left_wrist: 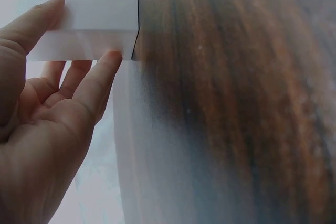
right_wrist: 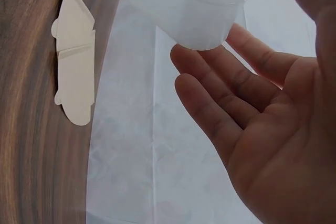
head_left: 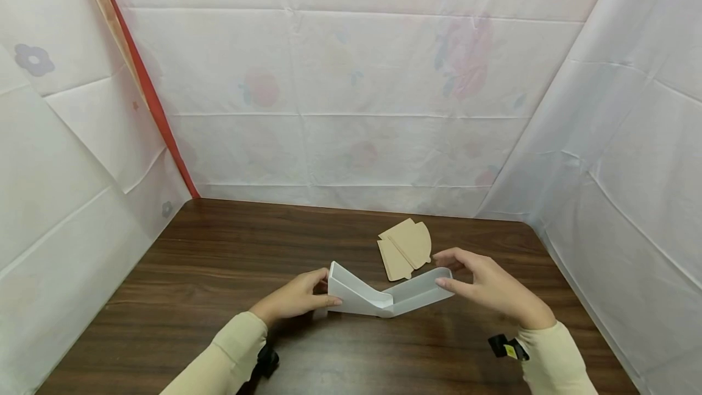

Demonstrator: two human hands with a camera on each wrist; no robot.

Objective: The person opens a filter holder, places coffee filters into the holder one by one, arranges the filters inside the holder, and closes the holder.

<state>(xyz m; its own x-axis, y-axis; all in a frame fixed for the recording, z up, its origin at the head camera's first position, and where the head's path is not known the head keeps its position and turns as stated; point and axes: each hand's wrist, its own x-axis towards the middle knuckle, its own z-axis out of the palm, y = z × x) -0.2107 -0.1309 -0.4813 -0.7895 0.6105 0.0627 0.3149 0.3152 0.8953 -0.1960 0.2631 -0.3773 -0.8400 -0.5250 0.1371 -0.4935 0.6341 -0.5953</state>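
A white hinged plastic case [head_left: 356,294] stands on the table with its two halves spread apart in a shallow V. The left hand [head_left: 296,296] grips its square left end, thumb on the near wall and fingertips against the end face, as the left wrist view shows. At the other end is the rounded translucent half [head_left: 419,292]. The right hand [head_left: 482,279] curves loosely about that rounded tip with thumb and fingers spread; whether it touches is hard to tell. Behind the case lie tan paper coffee filters [head_left: 406,249], flat and overlapping.
The dark wood-grain table [head_left: 230,249] ends at a white patterned cloth [head_left: 351,96] at the back, with more cloth hanging on both sides. A red strip [head_left: 148,87] runs down the left corner. Black straps [head_left: 507,347] sit at the wrists.
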